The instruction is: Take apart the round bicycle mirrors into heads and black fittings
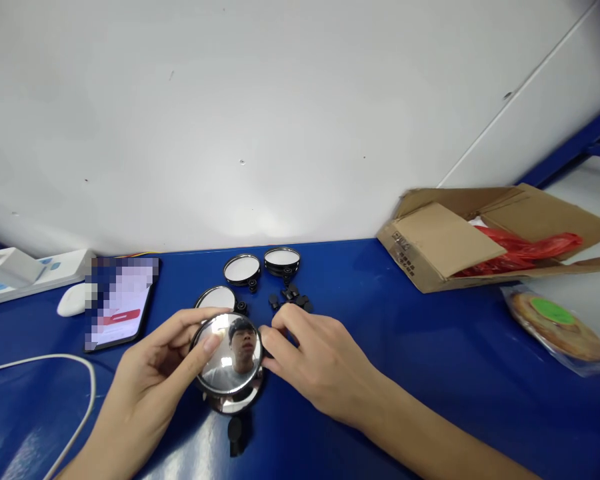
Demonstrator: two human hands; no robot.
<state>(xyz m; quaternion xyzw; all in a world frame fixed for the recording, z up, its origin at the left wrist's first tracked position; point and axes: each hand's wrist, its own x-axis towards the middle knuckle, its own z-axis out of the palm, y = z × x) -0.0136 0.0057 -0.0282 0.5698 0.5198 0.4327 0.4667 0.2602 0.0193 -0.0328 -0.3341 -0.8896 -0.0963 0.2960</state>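
Note:
My left hand is closed on a round, black-rimmed mirror, thumb across its glass and fingers behind. A person's reflection shows in the glass. At the mirror's right edge, my right hand has its thumb and fingers pinched together; what lies between them is hidden. Partly covered by the held mirror, another round mirror rests below, with a small black knob piece in front of it. Just behind my left fingers lies a further round mirror. Several small black parts are grouped beyond my right hand.
Two more round mirrors sit near the wall on the blue table. At left are a phone, a white mouse, a power strip and a white cable. An open cardboard box and wrapped food stand right.

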